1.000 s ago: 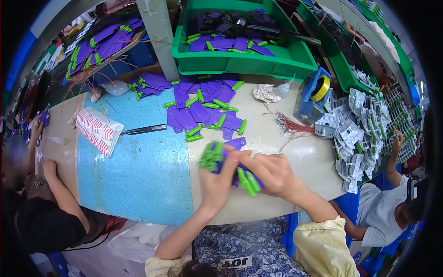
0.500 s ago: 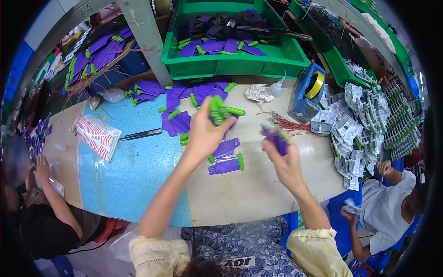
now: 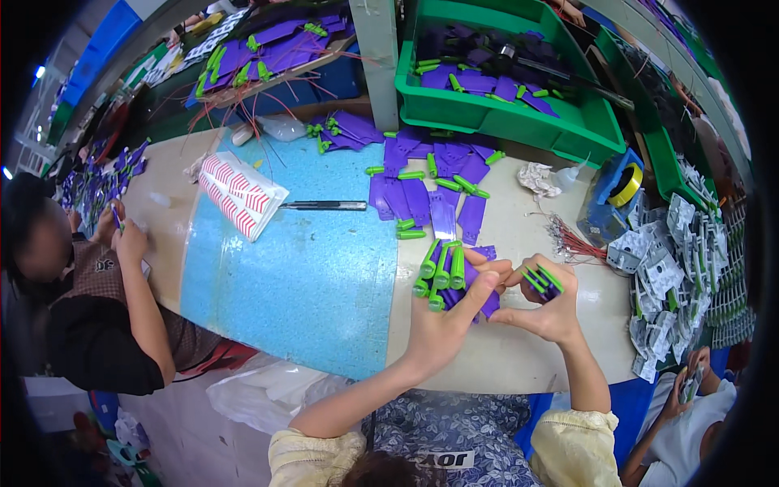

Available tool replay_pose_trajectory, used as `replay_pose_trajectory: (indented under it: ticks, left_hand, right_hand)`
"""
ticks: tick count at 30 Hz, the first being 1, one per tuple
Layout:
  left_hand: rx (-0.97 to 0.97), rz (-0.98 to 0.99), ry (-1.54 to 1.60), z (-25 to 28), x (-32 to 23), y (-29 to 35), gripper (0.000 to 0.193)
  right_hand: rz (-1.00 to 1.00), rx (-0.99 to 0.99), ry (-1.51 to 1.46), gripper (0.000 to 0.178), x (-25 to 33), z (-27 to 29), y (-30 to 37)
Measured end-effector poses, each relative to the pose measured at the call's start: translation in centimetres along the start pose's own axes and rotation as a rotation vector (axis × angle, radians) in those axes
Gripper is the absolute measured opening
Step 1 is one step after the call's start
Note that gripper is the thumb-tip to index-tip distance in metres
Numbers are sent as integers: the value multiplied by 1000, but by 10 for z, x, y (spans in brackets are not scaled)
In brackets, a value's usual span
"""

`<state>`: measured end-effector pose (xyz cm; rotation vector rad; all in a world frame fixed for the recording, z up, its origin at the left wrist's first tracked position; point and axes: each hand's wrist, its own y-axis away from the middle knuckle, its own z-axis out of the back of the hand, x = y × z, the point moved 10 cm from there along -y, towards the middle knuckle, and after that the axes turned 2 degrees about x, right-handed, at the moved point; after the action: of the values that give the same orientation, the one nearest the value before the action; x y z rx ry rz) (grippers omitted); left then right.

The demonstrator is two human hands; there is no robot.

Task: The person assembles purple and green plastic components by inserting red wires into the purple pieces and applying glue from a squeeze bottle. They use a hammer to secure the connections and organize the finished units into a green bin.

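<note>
The left hand (image 3: 442,329) grasps a bundle of purple pieces (image 3: 457,268), thumb pressed along its near side; the right hand (image 3: 558,315), just beside it, is closed around a smaller stack (image 3: 541,282), its fingertips close to the bundle's edge. The pieces are thin, flat, smooth-looking strips, plastic by their look, each with a glossy green tube across one end. In the bundle the round tube ends crowd together, facing left and toward the body; in the smaller stack, slim green edges alternate with dark purple. Fingers cover much of both.

Under the hands lies the pale, shiny table (image 3: 515,365), with a speckled blue sheet (image 3: 284,300) left of the left hand. Just beyond that hand, loose purple pieces (image 3: 415,199) overlap at odd angles. Beyond the right hand, to its right, thin red wires (image 3: 576,246) fan out near hard-edged grey mouldings (image 3: 661,272). Farther off come crumpled white paper (image 3: 537,178) and a blue tape dispenser (image 3: 600,199). Beyond everything, a smooth green bin (image 3: 503,122) backs the scattered pieces.
</note>
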<state>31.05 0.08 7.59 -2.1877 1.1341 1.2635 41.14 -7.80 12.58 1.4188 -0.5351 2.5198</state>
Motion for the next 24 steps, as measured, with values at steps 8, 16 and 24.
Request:
replay_pose_trajectory:
  ticks: [8,16,24]
  left_hand:
    - [-167,25,-46,12,18,16,17]
    - [-138,480,-190,66,55,49,20]
    - [-207,284,260,56,66,47,26]
  right_hand:
    - [413,90,479,50,30,-13,21]
    - [26,125,465,29,-62,-6,-4]
    - [-417,242,88,33,-77,-27,-2]
